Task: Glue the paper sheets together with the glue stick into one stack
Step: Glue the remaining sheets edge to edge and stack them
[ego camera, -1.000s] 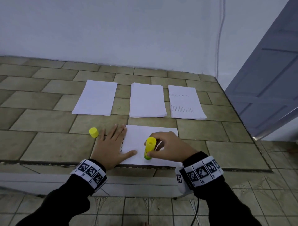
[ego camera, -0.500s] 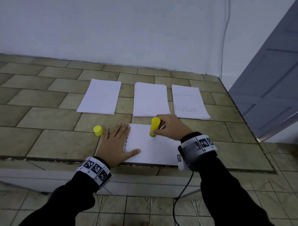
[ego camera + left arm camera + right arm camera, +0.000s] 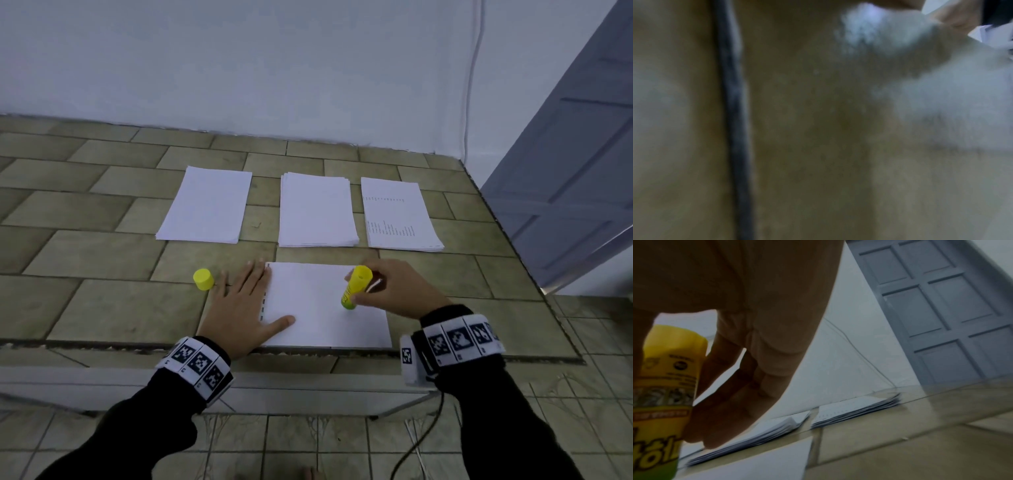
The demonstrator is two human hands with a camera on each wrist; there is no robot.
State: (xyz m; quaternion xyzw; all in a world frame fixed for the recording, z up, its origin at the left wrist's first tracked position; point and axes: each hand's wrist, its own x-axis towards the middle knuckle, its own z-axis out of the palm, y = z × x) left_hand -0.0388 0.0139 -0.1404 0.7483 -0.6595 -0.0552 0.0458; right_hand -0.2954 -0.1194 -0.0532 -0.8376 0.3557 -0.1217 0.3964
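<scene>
A white sheet [image 3: 315,308] lies at the tiled ledge's front edge. My left hand [image 3: 239,308] lies flat with spread fingers on its left edge, thumb on the paper. My right hand [image 3: 394,291] grips a yellow glue stick [image 3: 354,287], tip down on the right part of the sheet; the right wrist view shows the stick [image 3: 663,394] between my fingers. The yellow cap [image 3: 202,279] stands on the tiles to the left of my left hand. Three paper stacks lie behind: left [image 3: 209,205], middle [image 3: 317,210] and a printed one on the right [image 3: 397,216].
The tiled ledge [image 3: 102,308] ends in a front edge just below the sheet. A white wall [image 3: 274,68] rises behind the stacks, with a thin cable [image 3: 474,68] running down it. A grey panelled door [image 3: 575,171] stands at the right. The left wrist view is blurred.
My right hand has moved the glue stick from the sheet's far middle toward its right side and nearer to me. The left hand has stayed flat on the sheet's left edge.
</scene>
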